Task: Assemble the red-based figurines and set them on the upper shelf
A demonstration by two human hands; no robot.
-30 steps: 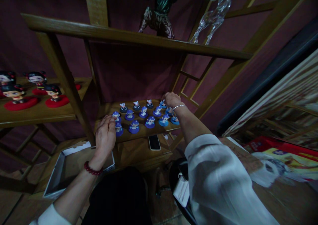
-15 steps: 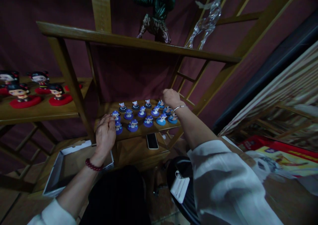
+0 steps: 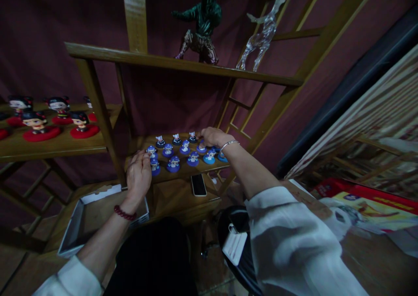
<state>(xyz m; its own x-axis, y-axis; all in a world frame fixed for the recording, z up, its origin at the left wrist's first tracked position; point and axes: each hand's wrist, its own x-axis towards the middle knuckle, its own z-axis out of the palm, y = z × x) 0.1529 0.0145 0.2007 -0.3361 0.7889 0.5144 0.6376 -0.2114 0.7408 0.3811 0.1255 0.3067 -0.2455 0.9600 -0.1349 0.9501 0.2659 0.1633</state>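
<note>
Small figurines on round bases stand in rows on a wooden shelf (image 3: 137,140). My right hand (image 3: 214,136) reaches over the right part of the rows, fingers bent down. Its fingertips are closed at the head of a purple figurine (image 3: 201,149), which they partly cover. Beside it stand a blue-based figurine (image 3: 209,157) and a black-based figurine (image 3: 192,137). At the left end of the shelf lies my left hand (image 3: 139,169), fingers stretched forward and held loosely. A purple figurine (image 3: 154,167) is right beside its fingertips; whether they touch cannot be seen.
Below the shelf lie a phone (image 3: 199,185) and a white open box (image 3: 70,226). Red-based figurines (image 3: 41,132) occupy the left shelf. A green-and-brown statue (image 3: 202,26) and a clear deer figure (image 3: 261,39) stand overhead. A dark stool (image 3: 225,233) is low at right.
My right hand has moved left and slightly down, from the back right blue figurines to the purple figurine. My left hand stays at the shelf's left end. The view has shifted slightly.
</note>
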